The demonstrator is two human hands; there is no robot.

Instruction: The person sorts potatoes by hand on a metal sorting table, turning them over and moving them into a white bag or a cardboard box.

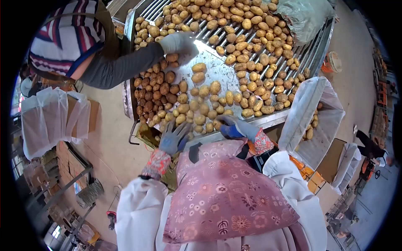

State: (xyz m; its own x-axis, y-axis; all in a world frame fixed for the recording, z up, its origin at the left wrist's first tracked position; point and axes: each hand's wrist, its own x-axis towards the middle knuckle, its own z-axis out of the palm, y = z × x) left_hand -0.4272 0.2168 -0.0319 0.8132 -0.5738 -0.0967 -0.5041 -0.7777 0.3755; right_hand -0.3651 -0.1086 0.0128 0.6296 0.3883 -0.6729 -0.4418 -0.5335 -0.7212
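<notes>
Many potatoes [204,109] lie on a metal sorting table [217,71] with a roller section at the back. My left hand [172,140], in a grey-blue glove, rests at the table's near edge with its fingers spread beside the nearest potatoes. At the same edge, further right, my right hand [237,127] wears a grey and blue glove; its fingers curl beside a potato, and whether they grip it is hidden. Darker potatoes [157,90] are heaped on the table's left side.
A co-worker's gloved hand [178,42] reaches over the table from the left. A lined box [310,113] with potatoes stands at the right corner. Another lined box [56,117] is at far left. A plastic bag [303,19] lies at back right, near an orange-white bucket [333,62].
</notes>
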